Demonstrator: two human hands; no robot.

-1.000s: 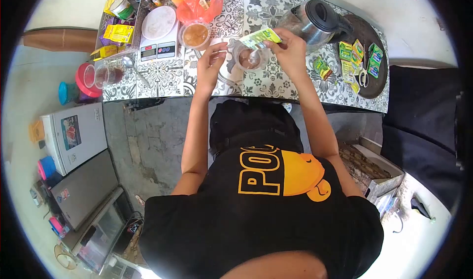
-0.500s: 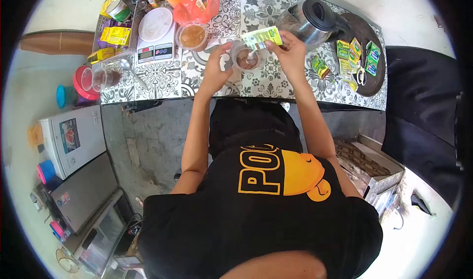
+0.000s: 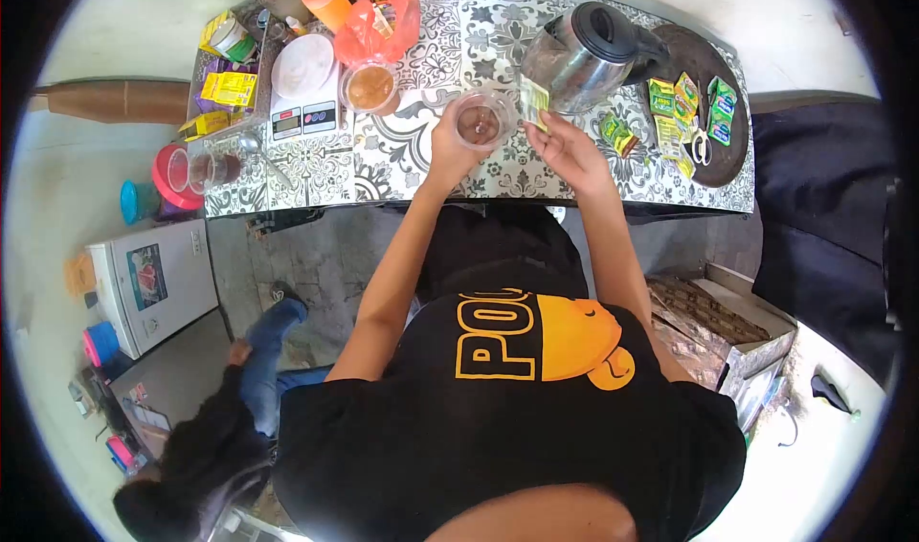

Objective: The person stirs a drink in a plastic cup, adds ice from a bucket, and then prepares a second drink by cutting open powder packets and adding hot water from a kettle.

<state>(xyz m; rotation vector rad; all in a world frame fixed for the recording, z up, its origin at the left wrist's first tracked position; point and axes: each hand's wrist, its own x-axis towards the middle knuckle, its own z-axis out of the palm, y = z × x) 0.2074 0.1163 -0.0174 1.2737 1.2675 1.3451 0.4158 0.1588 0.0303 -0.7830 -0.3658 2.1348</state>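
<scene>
A clear plastic cup (image 3: 479,125) with something brown in it is gripped at its left side by my left hand (image 3: 450,154). Just right of its rim, my right hand (image 3: 571,154) pinches a green-and-white sachet (image 3: 533,101), seen upright and nearly edge-on. Whether the sachet still holds anything cannot be made out. Behind my right hand stands an electric kettle (image 3: 584,49) with a black lid. Another small green sachet (image 3: 619,135) lies on the table to its right. A tub of orange-brown contents (image 3: 371,89) is left of the cup.
On the right, a dark round tray (image 3: 732,149) bears several sachets and scissors (image 3: 702,146). Leftward are a kitchen scale (image 3: 306,119) with a white plate (image 3: 303,66), a spoon (image 3: 268,159), stacked clear cups (image 3: 201,170) and a box of packets. A person (image 3: 206,446) is at the lower left.
My left hand has closed around the cup. The sachet has gone from lying across above the cup to upright at its right, with my right hand lower. A person has appeared at the lower left.
</scene>
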